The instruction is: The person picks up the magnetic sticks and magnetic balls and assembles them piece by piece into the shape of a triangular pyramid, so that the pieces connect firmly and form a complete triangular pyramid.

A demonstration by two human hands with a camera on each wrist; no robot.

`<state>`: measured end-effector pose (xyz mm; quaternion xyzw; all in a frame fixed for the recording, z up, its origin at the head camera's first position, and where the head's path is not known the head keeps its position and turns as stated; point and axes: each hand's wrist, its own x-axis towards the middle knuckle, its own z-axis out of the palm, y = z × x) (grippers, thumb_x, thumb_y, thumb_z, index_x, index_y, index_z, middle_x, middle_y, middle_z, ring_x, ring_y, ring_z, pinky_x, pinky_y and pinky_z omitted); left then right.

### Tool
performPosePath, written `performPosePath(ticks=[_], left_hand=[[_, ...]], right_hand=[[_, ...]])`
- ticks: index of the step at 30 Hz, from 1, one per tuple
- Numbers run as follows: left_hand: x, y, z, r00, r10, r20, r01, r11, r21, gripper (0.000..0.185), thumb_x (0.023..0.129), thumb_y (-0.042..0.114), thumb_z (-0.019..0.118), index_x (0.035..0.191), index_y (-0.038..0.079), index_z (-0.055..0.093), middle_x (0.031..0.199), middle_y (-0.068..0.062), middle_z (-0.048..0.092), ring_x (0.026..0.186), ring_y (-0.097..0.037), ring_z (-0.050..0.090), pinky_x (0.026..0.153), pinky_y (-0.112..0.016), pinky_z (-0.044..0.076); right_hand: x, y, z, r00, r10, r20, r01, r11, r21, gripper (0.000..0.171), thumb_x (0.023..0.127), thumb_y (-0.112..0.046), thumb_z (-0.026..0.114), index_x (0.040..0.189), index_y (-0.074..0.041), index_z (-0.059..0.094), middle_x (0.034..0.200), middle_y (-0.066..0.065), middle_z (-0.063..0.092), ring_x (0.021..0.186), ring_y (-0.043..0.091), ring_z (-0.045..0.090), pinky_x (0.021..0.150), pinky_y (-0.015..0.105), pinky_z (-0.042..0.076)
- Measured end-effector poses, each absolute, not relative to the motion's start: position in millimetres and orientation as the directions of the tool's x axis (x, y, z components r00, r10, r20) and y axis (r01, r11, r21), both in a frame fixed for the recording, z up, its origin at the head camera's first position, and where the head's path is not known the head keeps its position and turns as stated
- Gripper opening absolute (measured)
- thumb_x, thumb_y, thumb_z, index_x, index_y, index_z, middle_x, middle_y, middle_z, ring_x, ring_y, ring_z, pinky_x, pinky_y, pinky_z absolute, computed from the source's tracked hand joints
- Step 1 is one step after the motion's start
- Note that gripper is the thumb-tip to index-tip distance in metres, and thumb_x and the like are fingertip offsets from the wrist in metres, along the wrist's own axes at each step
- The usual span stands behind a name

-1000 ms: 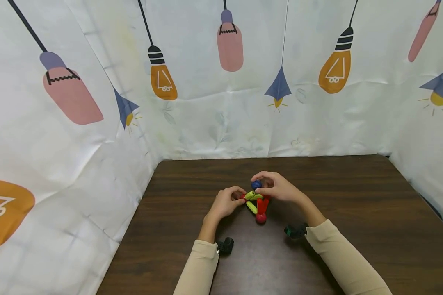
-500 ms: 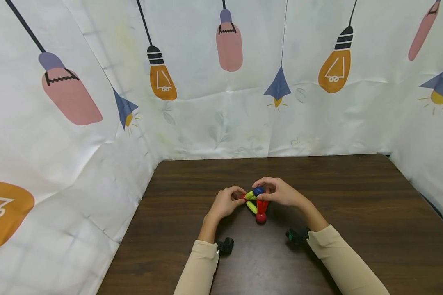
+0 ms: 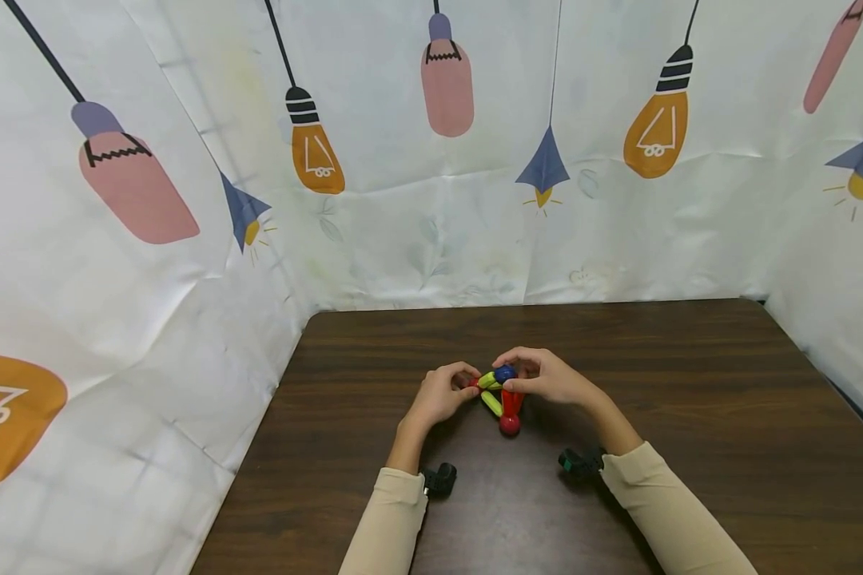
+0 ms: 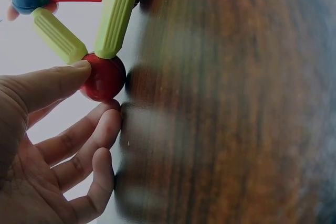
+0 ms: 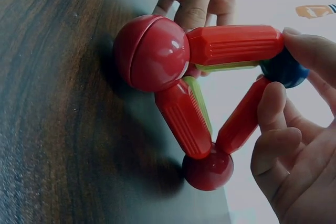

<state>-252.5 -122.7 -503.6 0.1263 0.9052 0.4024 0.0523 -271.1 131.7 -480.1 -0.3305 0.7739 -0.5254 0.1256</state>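
Rod-and-ball frame [image 3: 499, 395] stands on table [image 3: 690, 415], mid-table. Left hand [image 3: 439, 394] touches the frame's left ball; right hand [image 3: 546, 377] at the frame's top ball [image 3: 504, 372]. Backdrop [image 3: 431, 160] behind the frame.

a dark wooden table [image 3: 690, 415] carries a ball-and-rod toy [image 3: 501, 399].

sleeves [image 3: 395, 519]: long, beige | wrist cameras [image 3: 440, 479]: black | hands bare

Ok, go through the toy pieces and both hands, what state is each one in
Blue ball: raised at the top, pinched by right hand.
Red ball: pinched by left hand.
Red rods: joined to balls.
Green rods: joined to balls.
Table: frame rests on it.
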Motion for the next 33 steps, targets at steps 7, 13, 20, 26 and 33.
performPosePath(ticks=[7,13,20,26,33], left_hand=[[-251,-123,-500,-0.953,0.303,0.016,0.211,0.622,0.754,0.019,0.097,0.025,0.072,0.116,0.022,0.073,0.105,-0.003,0.075,0.081,-0.014,0.066,0.074,-0.033,0.055],[-248,-121,-493,-0.926,0.368,0.081,0.294,0.573,0.765,0.025,0.098,0.029,0.071,0.122,0.021,0.072,0.115,-0.006,0.068,0.099,-0.020,0.066,0.087,-0.041,0.056],[-248,-116,-494,-0.920,0.372,0.125,0.330,0.562,0.759,0.024,0.098,0.029,0.070,0.120,0.020,0.073,0.115,-0.002,0.070,0.105,-0.021,0.067,0.094,-0.043,0.055],[-247,-113,-494,-0.923,0.360,0.131,0.332,0.581,0.743,0.022,0.097,0.029,0.071,0.118,0.020,0.075,0.110,0.000,0.071,0.102,-0.019,0.065,0.092,-0.041,0.055],[-246,-111,-493,-0.925,0.363,0.111,0.323,0.599,0.733,0.022,0.098,0.031,0.071,0.117,0.021,0.076,0.107,0.001,0.069,0.099,-0.016,0.066,0.089,-0.036,0.055]], right_hand=[[-272,133,-484,-0.745,-0.648,0.156,-0.382,0.224,-0.896,0.034,0.097,-0.013,0.070,0.131,-0.010,0.064,0.093,0.011,0.061,0.064,0.012,0.049,0.056,0.025,0.042],[-269,134,-481,-0.744,-0.649,0.157,-0.387,0.228,-0.894,0.036,0.097,-0.014,0.071,0.132,-0.011,0.064,0.102,0.014,0.064,0.067,0.013,0.052,0.059,0.025,0.044],[-268,135,-480,-0.745,-0.643,0.177,-0.421,0.248,-0.872,0.035,0.097,-0.014,0.071,0.131,-0.009,0.066,0.112,0.015,0.061,0.071,0.019,0.056,0.062,0.027,0.050],[-266,135,-478,-0.755,-0.631,0.179,-0.423,0.259,-0.868,0.034,0.096,-0.014,0.072,0.130,-0.012,0.067,0.110,0.013,0.061,0.070,0.021,0.056,0.061,0.027,0.049],[-267,136,-479,-0.750,-0.635,0.185,-0.414,0.233,-0.880,0.034,0.096,-0.013,0.071,0.130,-0.009,0.066,0.107,0.016,0.061,0.070,0.026,0.057,0.059,0.027,0.049]])
